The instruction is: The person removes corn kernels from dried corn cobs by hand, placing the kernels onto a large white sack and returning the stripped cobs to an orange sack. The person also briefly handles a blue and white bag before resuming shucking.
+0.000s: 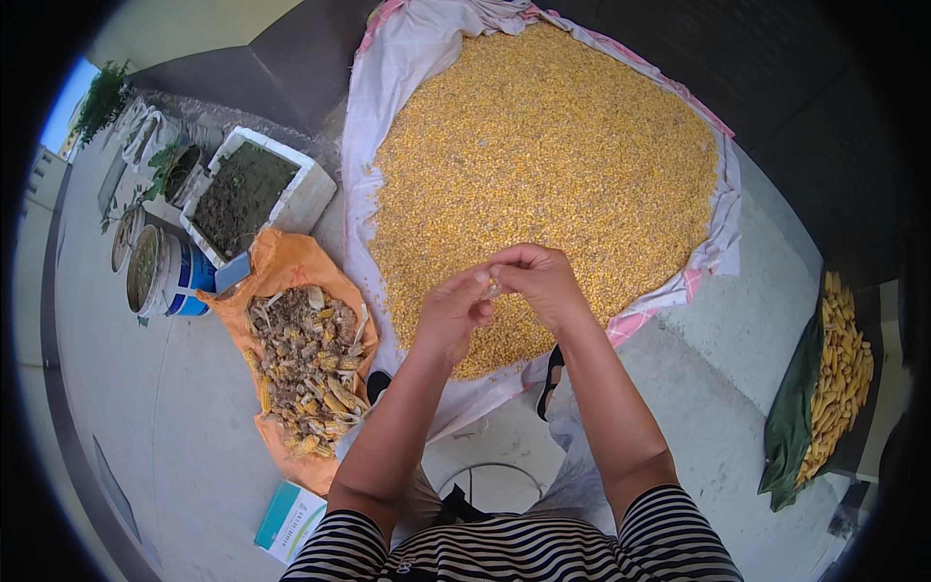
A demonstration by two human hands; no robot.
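Note:
Above the near part of a broad heap of yellow corn kernels [545, 160], my left hand [449, 313] and my right hand [544, 285] meet fingertip to fingertip. Pinched between them is a small pale piece [494, 286], too small and too covered by the fingers to name. The kernels lie on a white cloth sheet [371, 109] with pink checked edges, gathered up around the heap. Beneath my wrists the kernels thin out toward the sheet's near edge, by my feet.
At left an orange woven sack [218, 295] holds corn cobs and debris, a phone-like object [233, 272] on its rim. Beyond stand a soil-filled foam box [309, 196] and a bucket [182, 280]. A teal-and-white box [291, 520] sits near left; whole cobs [840, 385] lie right.

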